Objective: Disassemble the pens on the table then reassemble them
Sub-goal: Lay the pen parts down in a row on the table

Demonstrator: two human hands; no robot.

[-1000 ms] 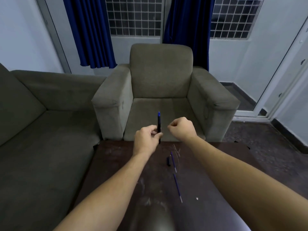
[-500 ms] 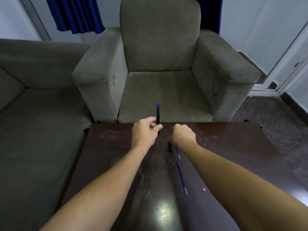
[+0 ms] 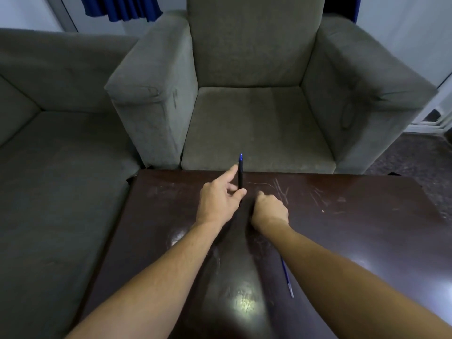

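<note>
Your left hand: the forefinger, curled round the pen a second ago, now lies straight along the barrel. Your right hand: the fist has come down from beside the pen to just over the table, covering the small black piece and upper refill seen earlier; only the lower refill shows. View: tipped further down, window gone, curtain cut to its hem.

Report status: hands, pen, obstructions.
Left hand pinches pen upright. Right hand curled at table, grip hidden. Refill lies loose by right forearm.
</note>
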